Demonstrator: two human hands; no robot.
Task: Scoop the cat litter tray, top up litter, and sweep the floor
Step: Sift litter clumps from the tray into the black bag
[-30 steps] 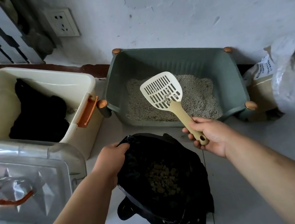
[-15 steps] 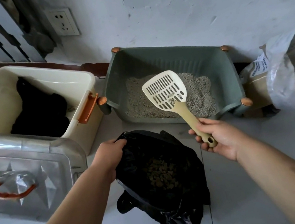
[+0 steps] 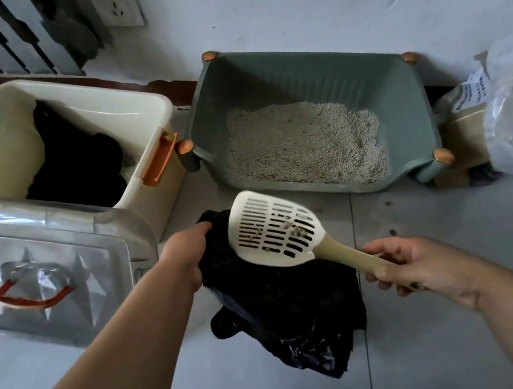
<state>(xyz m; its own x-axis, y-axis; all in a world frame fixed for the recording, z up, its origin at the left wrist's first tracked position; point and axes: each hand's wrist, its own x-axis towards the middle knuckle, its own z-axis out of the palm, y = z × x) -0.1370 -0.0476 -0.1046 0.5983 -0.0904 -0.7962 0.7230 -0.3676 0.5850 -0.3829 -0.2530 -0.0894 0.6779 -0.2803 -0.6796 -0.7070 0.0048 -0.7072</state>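
Observation:
A green litter tray [image 3: 401, 92] with grey litter [image 3: 304, 145] stands against the wall. In front of it a black waste bag [image 3: 285, 311] lies open on the floor. My left hand [image 3: 186, 250] grips the bag's left rim. My right hand [image 3: 410, 267] holds the beige handle of a cream slotted scoop [image 3: 274, 228]. The scoop head hangs over the bag's mouth with a few small clumps on its slots.
A cream bin [image 3: 145, 107] with an orange latch and dark cloth inside stands left of the tray. Its clear lid [image 3: 39, 264] with an orange handle leans in front. A litter sack [image 3: 505, 105] sits at the right. A wall socket [image 3: 118, 3] is above.
My right hand has drawn the scoop back from over the tray to above the bag. The scoop head now lies flatter and points left. My left hand keeps its grip on the bag.

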